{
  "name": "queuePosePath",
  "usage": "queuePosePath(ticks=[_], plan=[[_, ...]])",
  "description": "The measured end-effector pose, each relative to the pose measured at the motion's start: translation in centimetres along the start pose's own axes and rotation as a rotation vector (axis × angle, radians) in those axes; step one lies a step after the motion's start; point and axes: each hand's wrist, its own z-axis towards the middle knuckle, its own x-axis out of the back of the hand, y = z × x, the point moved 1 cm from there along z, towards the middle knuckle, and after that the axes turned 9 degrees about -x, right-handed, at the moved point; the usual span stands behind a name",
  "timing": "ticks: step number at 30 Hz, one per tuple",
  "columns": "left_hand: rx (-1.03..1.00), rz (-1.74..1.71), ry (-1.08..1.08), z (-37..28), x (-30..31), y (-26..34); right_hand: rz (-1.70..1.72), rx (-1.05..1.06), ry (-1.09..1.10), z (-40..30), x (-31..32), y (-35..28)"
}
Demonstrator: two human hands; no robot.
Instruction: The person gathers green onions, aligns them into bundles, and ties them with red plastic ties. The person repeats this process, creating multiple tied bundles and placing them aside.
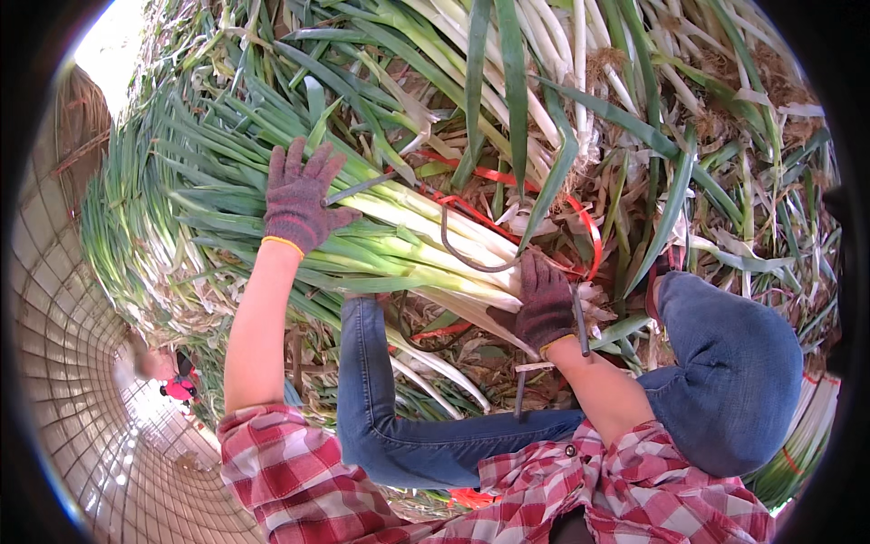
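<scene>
A bundle of green onions (435, 234) lies across a bent metal-rod frame (469, 262) in front of me, green leaves to the left, white ends to the right. My left hand (302, 197), in a dark knit glove with a yellow cuff edge, rests on the leaves with fingers spread. Also gloved, my right hand (544, 299) is against the white root ends, its fingers close together. Its palm side is hidden, so a grip cannot be made out. Red plastic strapping (499, 177) runs behind and under the bundle and loops up near the roots.
Loose green onions (544, 41) with roots heap up at the far side. More leafy stalks (156, 224) are piled at the left. Dry leaf litter (476, 367) covers the ground. A tied bundle (802, 435) sits at lower right. Another person (173, 377) is at far left.
</scene>
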Motion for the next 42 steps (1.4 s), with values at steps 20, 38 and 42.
queuePosePath(ticks=[20,38,42], plan=[[-0.083,-0.045,-0.631,7.4,-1.6,-0.6,-0.017,-0.043,-0.064,0.9,1.0,-0.7],[-0.005,-0.213,0.506,-3.4,0.5,14.2,-0.024,-0.066,-0.086,0.6,0.0,-0.4],[0.07,-0.184,0.328,-2.2,-4.6,17.4,-0.054,-0.049,-0.057,0.4,-0.5,-0.4]])
